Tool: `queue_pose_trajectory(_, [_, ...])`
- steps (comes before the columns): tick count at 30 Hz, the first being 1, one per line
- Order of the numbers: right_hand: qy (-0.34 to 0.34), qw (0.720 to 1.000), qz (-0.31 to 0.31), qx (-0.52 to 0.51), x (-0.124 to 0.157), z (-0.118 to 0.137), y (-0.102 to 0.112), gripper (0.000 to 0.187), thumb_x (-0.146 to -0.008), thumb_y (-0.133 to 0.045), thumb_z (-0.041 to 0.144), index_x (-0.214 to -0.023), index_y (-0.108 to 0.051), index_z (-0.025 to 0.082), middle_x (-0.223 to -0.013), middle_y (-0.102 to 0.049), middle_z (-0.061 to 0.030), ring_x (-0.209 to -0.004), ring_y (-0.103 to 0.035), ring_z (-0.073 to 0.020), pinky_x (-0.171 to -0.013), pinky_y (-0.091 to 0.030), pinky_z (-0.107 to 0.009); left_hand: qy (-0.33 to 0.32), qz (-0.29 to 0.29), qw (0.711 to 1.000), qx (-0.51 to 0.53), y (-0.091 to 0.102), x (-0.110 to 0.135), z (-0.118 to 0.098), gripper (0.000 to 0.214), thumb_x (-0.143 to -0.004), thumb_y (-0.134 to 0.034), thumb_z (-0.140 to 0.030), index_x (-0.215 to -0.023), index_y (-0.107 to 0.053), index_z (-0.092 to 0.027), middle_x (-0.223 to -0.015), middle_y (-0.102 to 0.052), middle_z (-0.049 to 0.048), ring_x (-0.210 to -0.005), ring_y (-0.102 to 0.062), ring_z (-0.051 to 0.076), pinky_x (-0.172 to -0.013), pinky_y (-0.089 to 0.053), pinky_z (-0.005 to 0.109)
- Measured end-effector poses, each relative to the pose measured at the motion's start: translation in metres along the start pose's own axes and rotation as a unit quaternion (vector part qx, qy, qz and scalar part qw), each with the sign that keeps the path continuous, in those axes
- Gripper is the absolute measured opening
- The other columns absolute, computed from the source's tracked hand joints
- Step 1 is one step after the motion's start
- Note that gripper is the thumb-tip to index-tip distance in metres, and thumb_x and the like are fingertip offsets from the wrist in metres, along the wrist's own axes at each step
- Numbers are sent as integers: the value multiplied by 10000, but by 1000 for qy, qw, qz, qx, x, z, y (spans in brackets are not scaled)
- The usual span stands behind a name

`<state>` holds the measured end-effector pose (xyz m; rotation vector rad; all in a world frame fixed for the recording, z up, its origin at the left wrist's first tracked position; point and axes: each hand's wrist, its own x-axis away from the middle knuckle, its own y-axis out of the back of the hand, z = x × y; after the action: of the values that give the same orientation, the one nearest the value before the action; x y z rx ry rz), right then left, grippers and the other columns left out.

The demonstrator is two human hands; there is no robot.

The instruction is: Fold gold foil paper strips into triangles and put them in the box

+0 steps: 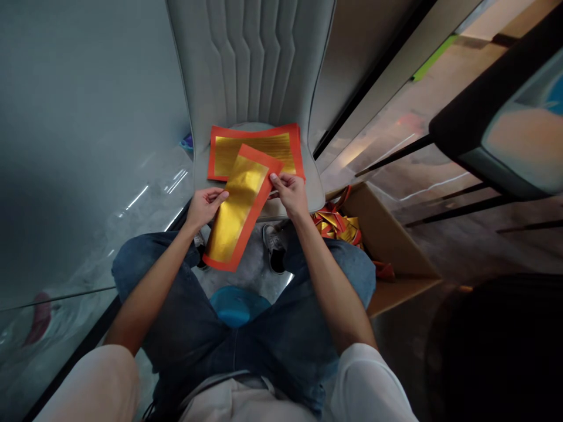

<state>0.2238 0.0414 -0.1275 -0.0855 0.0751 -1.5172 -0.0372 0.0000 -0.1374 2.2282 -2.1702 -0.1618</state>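
I hold a gold paper sheet with an orange border (237,211) between both hands, tilted, above my knees. My left hand (204,206) pinches its left edge, fingers closed on it. My right hand (290,193) pinches the upper right edge, fingers closed. Just beyond it, a stack of the same gold and orange sheets (257,146) lies on the seat of a grey chair (250,70) facing me.
A cardboard box (387,234) at my right knee holds several folded gold and orange papers (338,225). A blue stool (237,308) shows between my legs. A dark chair (484,111) stands at the right. My shoes rest on the glossy floor.
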Motion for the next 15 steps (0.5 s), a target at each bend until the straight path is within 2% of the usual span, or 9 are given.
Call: queue_pose_trajectory(15, [-16, 1000, 6, 5, 0, -1, -3, 659, -703, -820, 868, -783, -653, 235, -711, -730, -13, -618, -692, -162, -527, -646, -277, -3, -28, 1000, -7, 0, 2, 2, 552, -750, -885, -691, -906, -810, -167, -866, -821, 92, -761, -747, 203, -691, -582, 291])
